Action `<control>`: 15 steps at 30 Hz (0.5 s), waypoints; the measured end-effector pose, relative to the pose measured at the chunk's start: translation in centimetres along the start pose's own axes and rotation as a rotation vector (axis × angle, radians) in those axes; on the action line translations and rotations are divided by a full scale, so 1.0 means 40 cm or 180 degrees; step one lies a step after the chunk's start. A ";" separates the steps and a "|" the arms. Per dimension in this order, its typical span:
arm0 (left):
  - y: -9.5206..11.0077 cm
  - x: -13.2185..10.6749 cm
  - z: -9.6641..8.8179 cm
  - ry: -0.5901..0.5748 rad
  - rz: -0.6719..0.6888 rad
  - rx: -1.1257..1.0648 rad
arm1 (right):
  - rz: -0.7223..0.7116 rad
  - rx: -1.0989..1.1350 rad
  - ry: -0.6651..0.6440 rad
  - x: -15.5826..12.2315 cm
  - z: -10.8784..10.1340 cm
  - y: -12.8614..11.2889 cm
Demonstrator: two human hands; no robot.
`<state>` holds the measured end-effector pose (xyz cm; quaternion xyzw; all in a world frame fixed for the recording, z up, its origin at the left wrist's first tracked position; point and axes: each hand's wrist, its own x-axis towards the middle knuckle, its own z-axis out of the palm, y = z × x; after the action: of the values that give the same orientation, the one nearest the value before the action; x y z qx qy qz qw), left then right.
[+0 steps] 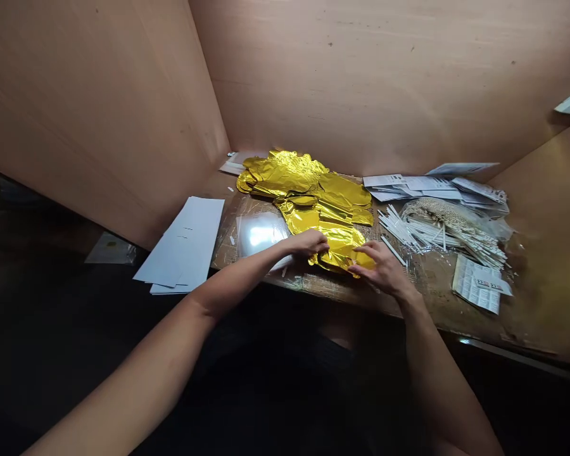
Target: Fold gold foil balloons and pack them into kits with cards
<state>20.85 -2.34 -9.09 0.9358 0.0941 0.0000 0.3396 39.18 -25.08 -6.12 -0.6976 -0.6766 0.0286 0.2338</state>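
Observation:
A flat, uninflated gold foil balloon (337, 239) lies at the table's front edge, its foil creased. My left hand (310, 242) is closed on its left part, fingers curled in a fist-like pinch. At its right end, my right hand (380, 266) grips the foil between thumb and fingers, which are bent around the edge. Just behind, a heap of more gold foil balloons (285, 174) spreads over the table, overlapping and wrinkled. The exact spot where the foil meets each set of fingertips is partly hidden.
White sticks (422, 234) lie loose and in a clear bag on the right, before a pile of printed paper (427, 187). A printed sheet (477, 285) sits near the front right. White sheets (185, 240) overhang the left edge. Wooden panels (361, 82) enclose the table.

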 end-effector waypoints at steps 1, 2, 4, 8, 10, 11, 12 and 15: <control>0.003 0.000 -0.006 0.0046 -0.0027 -0.0163 | -0.0091 -0.0247 -0.0075 0.002 0.005 -0.015; 0.005 0.000 -0.010 0.0110 -0.0046 -0.0333 | -0.0162 -0.0454 -0.0151 0.006 0.013 -0.028; 0.002 0.001 -0.018 0.0243 -0.0067 -0.0660 | -0.0257 -0.0690 -0.0306 0.015 0.033 -0.046; -0.009 0.001 -0.039 0.0314 -0.0127 -0.0942 | -0.0297 -0.0637 -0.0316 0.045 0.038 -0.046; -0.008 -0.011 -0.063 0.0501 -0.0098 -0.1112 | -0.0350 -0.0440 -0.0277 0.068 0.015 -0.039; -0.005 -0.021 -0.077 0.0660 0.0003 -0.1196 | -0.0375 -0.0319 -0.0267 0.082 -0.001 -0.036; -0.001 -0.033 -0.090 0.0817 0.0161 -0.1232 | -0.0398 -0.0197 -0.0275 0.097 -0.017 -0.033; 0.012 -0.072 -0.113 0.1072 0.0649 -0.0687 | -0.0405 -0.0039 -0.0324 0.143 -0.061 -0.023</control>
<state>17.83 -0.34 -5.10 0.8855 0.0538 0.2007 0.4155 39.69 -20.33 -2.03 -0.6522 -0.7308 0.0449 0.1961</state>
